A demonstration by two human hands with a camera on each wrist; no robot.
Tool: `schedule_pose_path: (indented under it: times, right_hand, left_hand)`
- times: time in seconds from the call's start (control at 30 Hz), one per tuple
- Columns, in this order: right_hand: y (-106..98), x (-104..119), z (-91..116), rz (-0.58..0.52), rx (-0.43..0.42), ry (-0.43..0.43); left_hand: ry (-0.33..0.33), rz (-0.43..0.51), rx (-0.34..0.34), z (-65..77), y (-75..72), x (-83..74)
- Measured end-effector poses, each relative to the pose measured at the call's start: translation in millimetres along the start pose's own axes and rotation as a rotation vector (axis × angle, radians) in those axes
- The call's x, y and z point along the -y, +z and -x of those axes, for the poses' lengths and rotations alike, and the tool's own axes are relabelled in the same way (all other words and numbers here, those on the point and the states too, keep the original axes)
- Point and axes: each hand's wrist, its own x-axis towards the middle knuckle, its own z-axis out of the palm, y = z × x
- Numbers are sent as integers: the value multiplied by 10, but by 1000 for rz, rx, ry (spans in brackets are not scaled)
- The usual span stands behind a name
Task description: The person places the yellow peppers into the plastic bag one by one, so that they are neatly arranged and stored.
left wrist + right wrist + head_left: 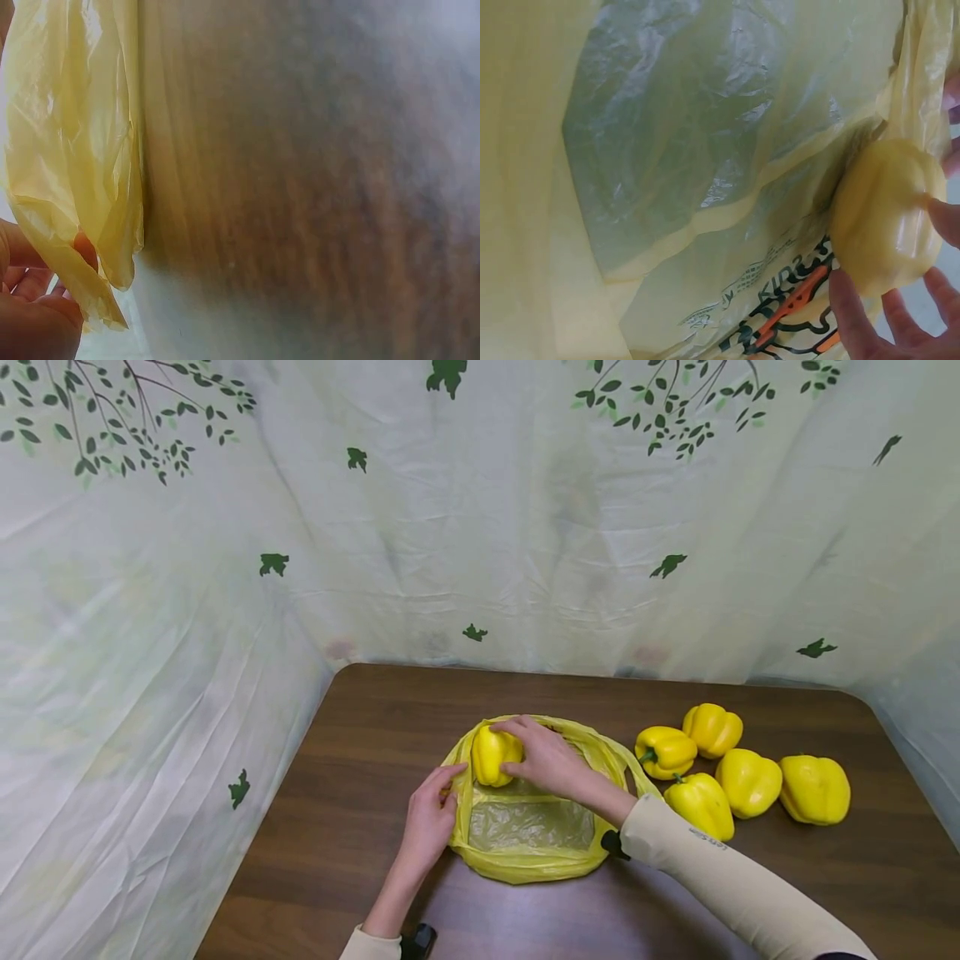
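Note:
A yellow plastic bag (525, 852) lies open on the brown table (360, 727). My right hand (543, 758) grips a yellow bell pepper (491, 754) over the bag's far-left rim; in the right wrist view the pepper (885, 214) sits between my fingers (855, 311) inside the bag (667, 150). My left hand (431, 814) pinches the bag's left edge. The left wrist view shows my fingers (37, 315) holding that crumpled yellow edge (75, 150).
Several more yellow peppers (742, 772) lie in a cluster on the table right of the bag. A white curtain with green leaf prints (480, 527) closes in the table at the back and both sides. Bare wood (862, 893) shows along the near edge.

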Motion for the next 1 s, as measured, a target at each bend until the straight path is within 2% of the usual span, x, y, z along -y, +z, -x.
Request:
schedule_pose_path:
  times: [0.1,0.47,1.0]
  right_hand:
    - [0,0,-4,-9,4,-2]
    - [7,-10,-17,-37,19,-5]
    - [-49,-21,87,-137,-6,51]
  left_hand:
    - [11,-10,-3,-4,6,7]
    - [-20,-20,10,-7,8,17]
    - [-38,2,5,-2,-17,-6]
